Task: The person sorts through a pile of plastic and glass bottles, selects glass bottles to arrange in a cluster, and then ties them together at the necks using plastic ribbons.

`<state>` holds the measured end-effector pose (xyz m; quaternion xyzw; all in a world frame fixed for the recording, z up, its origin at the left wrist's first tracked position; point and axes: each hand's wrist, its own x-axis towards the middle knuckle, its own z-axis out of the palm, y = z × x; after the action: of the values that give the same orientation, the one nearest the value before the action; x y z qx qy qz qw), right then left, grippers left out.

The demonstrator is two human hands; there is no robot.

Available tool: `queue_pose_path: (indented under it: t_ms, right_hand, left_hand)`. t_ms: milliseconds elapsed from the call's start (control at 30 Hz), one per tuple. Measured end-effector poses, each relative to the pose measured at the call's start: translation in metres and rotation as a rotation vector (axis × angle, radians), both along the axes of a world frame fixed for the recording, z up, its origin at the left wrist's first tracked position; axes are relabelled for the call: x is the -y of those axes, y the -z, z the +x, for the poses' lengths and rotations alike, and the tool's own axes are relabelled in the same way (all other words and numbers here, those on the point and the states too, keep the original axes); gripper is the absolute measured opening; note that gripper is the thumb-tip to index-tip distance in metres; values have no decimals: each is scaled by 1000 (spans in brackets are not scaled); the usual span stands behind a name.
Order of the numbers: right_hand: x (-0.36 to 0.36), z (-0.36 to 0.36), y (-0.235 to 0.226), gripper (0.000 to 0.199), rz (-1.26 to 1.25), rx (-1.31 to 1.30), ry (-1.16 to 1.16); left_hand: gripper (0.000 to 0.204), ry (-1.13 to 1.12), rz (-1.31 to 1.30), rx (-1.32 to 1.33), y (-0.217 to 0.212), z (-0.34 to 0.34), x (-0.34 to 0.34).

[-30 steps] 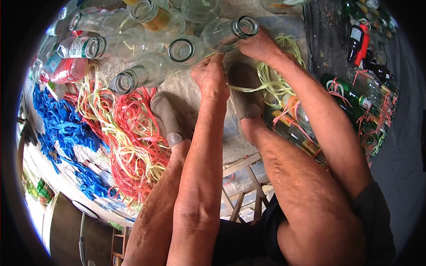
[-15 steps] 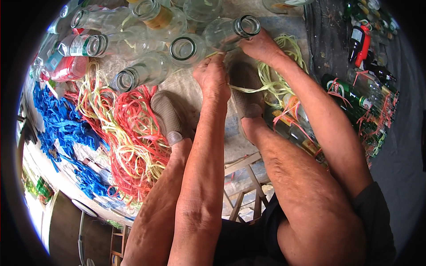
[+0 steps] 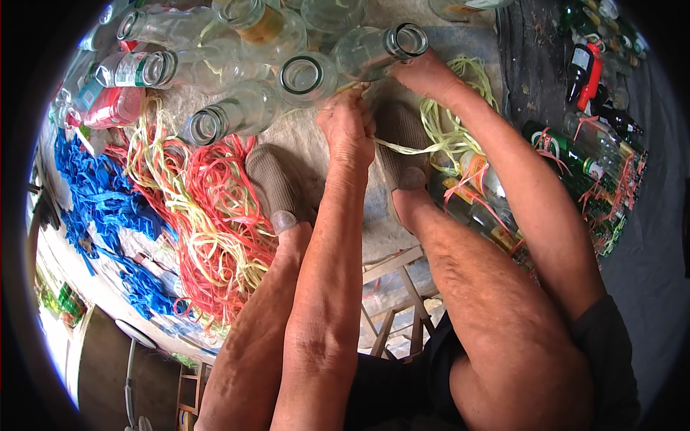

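Observation:
My left hand [image 3: 346,121] is closed round a strand of pale yellow plastic twine, just below a clear glass bottle [image 3: 305,77] whose open mouth faces up. A loose length of yellow twine [image 3: 411,150] runs from this hand to a tangle at the right. Beside a second clear bottle [image 3: 370,56], tilted with its neck to the right, my right hand [image 3: 429,77] has its fingers curled in. The bottle partly hides those fingertips, so what they grip is unclear. A third clear bottle [image 3: 241,111] leans at the left, its mouth toward me.
More clear bottles [image 3: 169,30] lie at the back left. Red and yellow twine [image 3: 215,215] is heaped left of my feet, near blue strips [image 3: 104,194]. Green bottles [image 3: 568,147] tied with pink twine lie at the right. Dark cloth [image 3: 535,65] covers the ground there.
The two bottles at my hands have shifted slightly right, the nearer one also a little away. My left hand has edged right, still closed on the twine. My right hand has barely moved.

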<state>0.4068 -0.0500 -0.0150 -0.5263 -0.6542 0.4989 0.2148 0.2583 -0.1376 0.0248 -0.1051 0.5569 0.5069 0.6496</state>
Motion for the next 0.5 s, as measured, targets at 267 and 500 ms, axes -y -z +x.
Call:
queue_pose_path:
  t_ms: [267, 500]
  right_hand:
    - [6, -2, -18, 15, -606, 44, 82]
    - [8, -5, -17, 13, -710, 8, 67]
  left_hand:
    - [12, 3, -46, 215, 14, -3, 3]
    - [16, 155, 81, 212, 18, 1, 7]
